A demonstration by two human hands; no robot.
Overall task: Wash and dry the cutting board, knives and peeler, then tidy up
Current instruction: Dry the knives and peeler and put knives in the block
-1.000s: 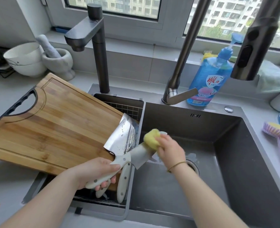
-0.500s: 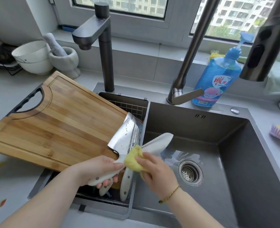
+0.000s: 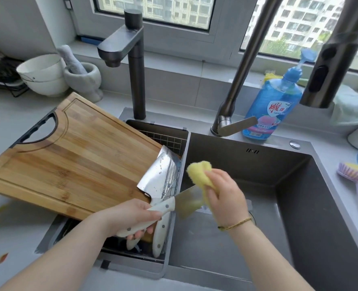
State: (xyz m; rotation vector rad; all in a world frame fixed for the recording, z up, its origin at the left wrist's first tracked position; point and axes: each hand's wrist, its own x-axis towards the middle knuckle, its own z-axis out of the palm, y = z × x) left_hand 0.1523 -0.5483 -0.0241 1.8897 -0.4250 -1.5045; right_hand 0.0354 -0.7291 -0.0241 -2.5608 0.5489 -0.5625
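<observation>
At lower centre, over the sink point(image 3: 258, 164), the left hand point(image 3: 136, 215) has its grip wrapped round the knife point(image 3: 187, 202) by its white riveted handle. The right hand point(image 3: 224, 198) pinches a yellow sponge point(image 3: 199, 175) against the blade. The knife is stiff, sharp and probably slippery when wet, so the handle is the safe hold. The soap bottle point(image 3: 272, 108) at upper right has a red label I cannot read.

Only one view here: a wide-angle head cam looking forward and steeply down along the person's own forearms. Both hands are close to the lens, low in the middle: left hand point(image 3: 132, 215), right hand point(image 3: 226, 198). The sink point(image 3: 300, 206) opens under and beyond the right hand, the worktop point(image 3: 16, 238) spreads out left of the left hand, and the window point(image 3: 153, 9) runs along the top, well past both. Straight lines bend near the edges.
</observation>
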